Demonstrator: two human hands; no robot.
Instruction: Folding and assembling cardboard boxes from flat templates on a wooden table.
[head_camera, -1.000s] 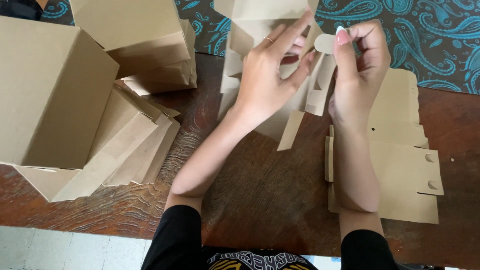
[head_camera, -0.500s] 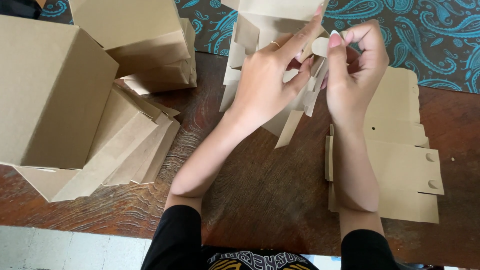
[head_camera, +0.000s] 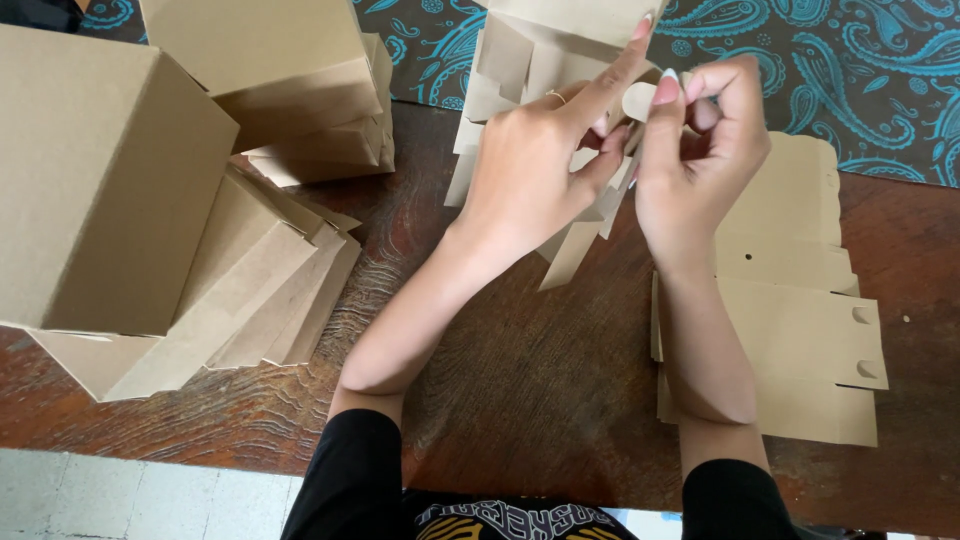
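Both hands, left hand (head_camera: 530, 175) and right hand (head_camera: 700, 150), pinch a half-folded cardboard box (head_camera: 540, 60); folding is underway, and its rounded tab (head_camera: 640, 100) seemingly needs tucking.

black sleeves are worn on both arms, ended just above the elbows, so the forearms are left bare. a thin ring is seen on a finger of the left hand (head_camera: 525, 185). the nails of the right hand (head_camera: 700, 165) are kept long and rounded, coated in a pale, light polish; the same pale polish is seen on a left nail. a black top with a pale printed design is glimpsed at the bottom edge.
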